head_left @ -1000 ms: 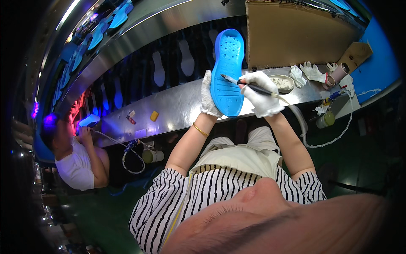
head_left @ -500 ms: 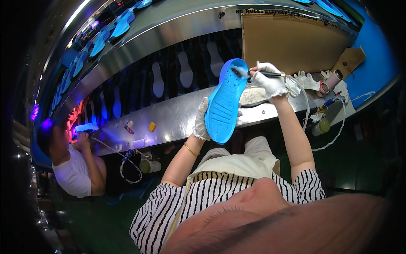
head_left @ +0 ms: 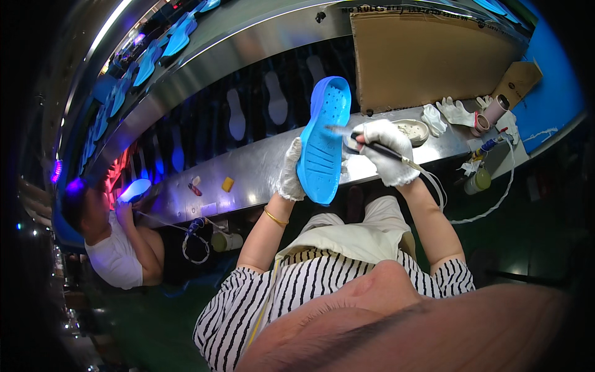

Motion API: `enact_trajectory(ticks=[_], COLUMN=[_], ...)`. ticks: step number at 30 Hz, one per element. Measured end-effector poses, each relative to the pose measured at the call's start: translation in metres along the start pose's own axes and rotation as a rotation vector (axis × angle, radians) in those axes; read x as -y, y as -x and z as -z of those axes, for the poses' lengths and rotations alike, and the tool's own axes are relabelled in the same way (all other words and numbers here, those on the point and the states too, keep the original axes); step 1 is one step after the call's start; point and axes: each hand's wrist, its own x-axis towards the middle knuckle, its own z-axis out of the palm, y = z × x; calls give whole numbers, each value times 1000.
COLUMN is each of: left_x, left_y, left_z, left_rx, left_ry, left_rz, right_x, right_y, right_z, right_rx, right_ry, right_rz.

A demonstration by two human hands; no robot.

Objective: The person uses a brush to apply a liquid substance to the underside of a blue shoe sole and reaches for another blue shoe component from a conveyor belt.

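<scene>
White-gloved, our left hand point(head_left: 290, 170) is cupping the left edge of a blue shoe sole point(head_left: 321, 162), part-closed around it with most fingers hidden underneath; our right hand point(head_left: 387, 152), curled into a pen-like pinch, is holding a dark-handled brush point(head_left: 378, 147). The sole is hanging tilted before us over the near edge of the desk point(head_left: 257, 177), holed end pointing away. The blurred brush tip is reaching over its upper face; whether they are touching, we are unable to tell. We are judging the sole light, springy and hardly fragile, perhaps slippery where wet, and best gripped by its outer rim. Beyond, a pale dish point(head_left: 414, 131) is sitting near loose gloves point(head_left: 455, 113), while a co-worker point(head_left: 118, 251) is handling another blue piece point(head_left: 135, 190) farther left.
</scene>
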Motion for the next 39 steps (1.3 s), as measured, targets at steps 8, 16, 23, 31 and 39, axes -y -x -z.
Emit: enact_trajectory(ticks=[8,16,23,31,39], left_x=[-32,-223,-293,-350,-318], left_y=[-7,-135,-186,-79,-29], left_z=[-19,-71,0,17,3], left_rx=[-170,277,-771,-1558,-1118], left_ry=[-284,-238,-2265,-2510,-2534], left_rz=[-203,-435,-700,-55,-813], right_x=[38,42,18,21,6], right_y=[-3,-4,18,18,20], right_z=[24,32,29,34,24], right_rx=[264,-108,-109,-87,-48], right_ry=[256,38,-167,-136,-130], right_rz=[243,21,-266,-363,-387])
